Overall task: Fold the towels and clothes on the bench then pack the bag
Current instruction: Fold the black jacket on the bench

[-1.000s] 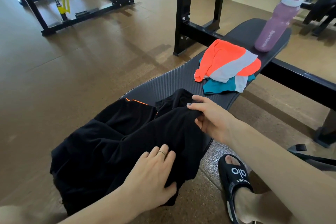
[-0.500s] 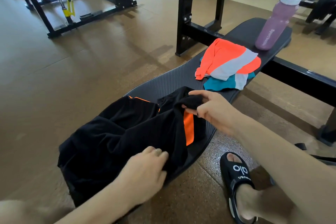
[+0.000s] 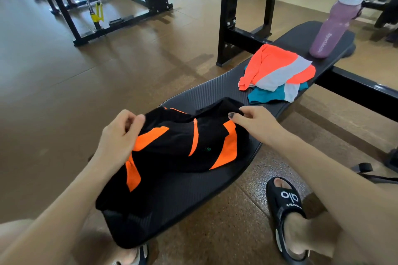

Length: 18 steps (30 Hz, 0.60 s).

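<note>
A black garment with orange panels (image 3: 178, 146) lies bunched on the near end of the black padded bench (image 3: 200, 189). My left hand (image 3: 120, 137) grips its left edge, fingers curled round the fabric. My right hand (image 3: 256, 122) pinches the garment's far right edge between thumb and fingers. Further along the bench lies an orange, grey and teal piece of clothing (image 3: 277, 71), loosely piled. No bag body is in view; only a black strap (image 3: 366, 170) shows on the floor at the right.
A purple water bottle (image 3: 336, 26) stands on the far end of the bench. Black rack uprights (image 3: 228, 15) rise behind it. My foot in a black slide (image 3: 288, 211) rests on the brown floor right of the bench. More gym frames (image 3: 112, 2) stand at the back left.
The garment has been pulled over onto the bench, exposing its orange panels. My left hand rose from pressing the near fabric to gripping the left edge. My right hand kept its hold.
</note>
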Motion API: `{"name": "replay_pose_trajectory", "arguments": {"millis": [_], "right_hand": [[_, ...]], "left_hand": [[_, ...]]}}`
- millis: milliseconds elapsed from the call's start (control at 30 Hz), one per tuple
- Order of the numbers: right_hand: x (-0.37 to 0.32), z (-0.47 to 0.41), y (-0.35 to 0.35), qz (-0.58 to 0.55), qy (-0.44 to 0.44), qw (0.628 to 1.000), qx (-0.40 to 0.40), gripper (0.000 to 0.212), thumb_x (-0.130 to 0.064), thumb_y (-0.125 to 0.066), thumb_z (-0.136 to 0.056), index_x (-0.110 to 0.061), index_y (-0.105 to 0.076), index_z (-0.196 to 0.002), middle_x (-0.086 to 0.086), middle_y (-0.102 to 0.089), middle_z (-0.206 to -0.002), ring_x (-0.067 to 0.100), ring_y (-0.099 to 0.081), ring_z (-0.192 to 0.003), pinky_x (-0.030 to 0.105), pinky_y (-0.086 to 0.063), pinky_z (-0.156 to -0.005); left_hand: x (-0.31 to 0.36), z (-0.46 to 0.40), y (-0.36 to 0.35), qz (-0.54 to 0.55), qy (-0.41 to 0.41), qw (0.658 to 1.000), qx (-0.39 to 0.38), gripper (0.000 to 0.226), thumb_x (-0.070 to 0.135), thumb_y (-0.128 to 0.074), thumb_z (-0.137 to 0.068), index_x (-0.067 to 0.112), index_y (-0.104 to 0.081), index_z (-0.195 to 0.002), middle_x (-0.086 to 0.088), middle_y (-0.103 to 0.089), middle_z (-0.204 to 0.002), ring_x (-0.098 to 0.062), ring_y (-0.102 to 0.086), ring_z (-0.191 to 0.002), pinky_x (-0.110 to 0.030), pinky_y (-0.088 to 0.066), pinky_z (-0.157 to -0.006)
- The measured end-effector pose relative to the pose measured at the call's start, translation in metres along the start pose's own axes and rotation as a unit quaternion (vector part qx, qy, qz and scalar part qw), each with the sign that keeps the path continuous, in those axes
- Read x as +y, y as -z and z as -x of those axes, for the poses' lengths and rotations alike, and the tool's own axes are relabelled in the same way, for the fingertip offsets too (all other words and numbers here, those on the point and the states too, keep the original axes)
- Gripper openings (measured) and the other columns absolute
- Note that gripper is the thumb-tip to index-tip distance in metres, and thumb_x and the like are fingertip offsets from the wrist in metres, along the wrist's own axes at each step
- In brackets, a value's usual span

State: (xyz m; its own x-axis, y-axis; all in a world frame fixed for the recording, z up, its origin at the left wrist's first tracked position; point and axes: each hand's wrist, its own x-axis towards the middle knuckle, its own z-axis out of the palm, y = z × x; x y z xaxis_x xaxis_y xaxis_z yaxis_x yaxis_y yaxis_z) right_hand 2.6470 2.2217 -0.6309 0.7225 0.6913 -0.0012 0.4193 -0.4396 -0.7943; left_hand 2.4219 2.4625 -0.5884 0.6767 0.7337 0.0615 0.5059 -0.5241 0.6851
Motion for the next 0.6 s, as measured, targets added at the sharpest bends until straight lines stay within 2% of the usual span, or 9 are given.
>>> {"name": "replay_pose_trajectory", "arguments": {"millis": [67,133,167,233,300,400,467,533,600], "right_hand": [[-0.003,-0.001,0.001,-0.007,0.039,0.999,0.026,0.043,-0.037,-0.062,-0.097,-0.018,-0.045,-0.061,-0.004,-0.044,-0.068,0.01,-0.044,-0.067,0.033,-0.031,-0.066],[-0.008,0.001,0.004,-0.048,0.027,0.997,0.048,0.027,-0.033,-0.062,-0.098,-0.03,-0.058,-0.072,-0.01,-0.057,-0.085,0.004,-0.053,-0.083,0.028,-0.037,-0.075],[-0.01,0.004,0.004,-0.078,0.018,0.996,0.045,0.024,-0.033,-0.06,-0.099,-0.03,-0.059,-0.075,-0.014,-0.057,-0.083,0.003,-0.053,-0.08,0.028,-0.038,-0.075],[-0.015,0.014,0.0,-0.107,0.016,0.994,0.033,0.033,-0.033,-0.055,-0.102,-0.028,-0.05,-0.07,-0.016,-0.047,-0.065,0.004,-0.045,-0.065,0.031,-0.034,-0.067],[-0.021,0.027,-0.006,-0.094,0.023,0.995,0.028,0.036,-0.034,-0.052,-0.103,-0.024,-0.045,-0.069,-0.014,-0.041,-0.061,0.004,-0.041,-0.061,0.032,-0.031,-0.063],[-0.037,0.052,-0.019,-0.074,0.03,0.997,0.019,0.035,-0.039,-0.051,-0.103,-0.02,-0.046,-0.075,-0.014,-0.044,-0.063,0.003,-0.045,-0.062,0.034,-0.035,-0.064],[-0.05,0.066,-0.032,-0.087,0.026,0.996,-0.012,0.033,-0.042,-0.05,-0.103,-0.02,-0.05,-0.078,-0.014,-0.049,-0.067,0.003,-0.05,-0.067,0.035,-0.038,-0.068],[-0.075,0.09,-0.051,-0.12,0.007,0.991,-0.065,0.038,-0.054,-0.05,-0.1,-0.02,-0.051,-0.084,-0.017,-0.052,-0.075,0.003,-0.051,-0.078,0.036,-0.042,-0.076],[-0.104,0.114,-0.067,-0.204,-0.008,0.972,-0.12,0.047,-0.059,-0.057,-0.093,-0.012,-0.056,-0.096,-0.01,-0.063,-0.087,0.006,-0.057,-0.091,0.04,-0.048,-0.085]], "left_hand": [[0.002,0.005,0.003,-0.021,-0.011,0.999,-0.038,0.03,0.05,-0.07,-0.088,0.024,-0.055,-0.091,0.011,-0.061,-0.081,-0.008,-0.057,-0.077,-0.025,-0.043,-0.068],[-0.003,0.009,0.008,-0.093,-0.023,0.991,-0.095,0.036,0.047,-0.081,-0.078,0.03,-0.055,-0.097,0.016,-0.06,-0.088,-0.003,-0.059,-0.083,-0.024,-0.046,-0.068],[-0.008,0.009,0.01,-0.127,-0.033,0.984,-0.117,0.035,0.041,-0.083,-0.077,0.033,-0.055,-0.096,0.014,-0.061,-0.089,-0.006,-0.061,-0.083,-0.026,-0.047,-0.068],[-0.02,0.009,0.017,-0.153,-0.051,0.978,-0.129,0.029,0.023,-0.078,-0.079,0.038,-0.056,-0.088,0.008,-0.064,-0.086,-0.012,-0.063,-0.083,-0.026,-0.047,-0.065],[-0.027,0.011,0.025,-0.139,-0.077,0.983,-0.092,0.029,0.011,-0.07,-0.082,0.036,-0.056,-0.084,0.004,-0.064,-0.083,-0.014,-0.062,-0.08,-0.027,-0.044,-0.065],[-0.029,0.014,0.039,-0.082,-0.097,0.992,-0.006,0.021,0.004,-0.063,-0.085,0.024,-0.058,-0.091,0.003,-0.064,-0.082,-0.018,-0.057,-0.081,-0.025,-0.041,-0.069],[-0.029,0.011,0.046,-0.027,-0.074,0.997,0.023,0.02,0.004,-0.057,-0.087,0.023,-0.06,-0.093,0.006,-0.065,-0.085,-0.016,-0.056,-0.084,-0.021,-0.042,-0.074],[-0.025,0.016,0.058,0.038,-0.051,0.997,0.05,0.023,0.004,-0.051,-0.087,0.023,-0.064,-0.091,0.004,-0.068,-0.087,-0.018,-0.061,-0.088,-0.03,-0.047,-0.08],[-0.02,0.023,0.066,0.137,-0.005,0.988,0.068,0.03,0.003,-0.045,-0.086,0.021,-0.069,-0.085,0.006,-0.073,-0.081,-0.01,-0.066,-0.083,-0.029,-0.051,-0.079]]}}
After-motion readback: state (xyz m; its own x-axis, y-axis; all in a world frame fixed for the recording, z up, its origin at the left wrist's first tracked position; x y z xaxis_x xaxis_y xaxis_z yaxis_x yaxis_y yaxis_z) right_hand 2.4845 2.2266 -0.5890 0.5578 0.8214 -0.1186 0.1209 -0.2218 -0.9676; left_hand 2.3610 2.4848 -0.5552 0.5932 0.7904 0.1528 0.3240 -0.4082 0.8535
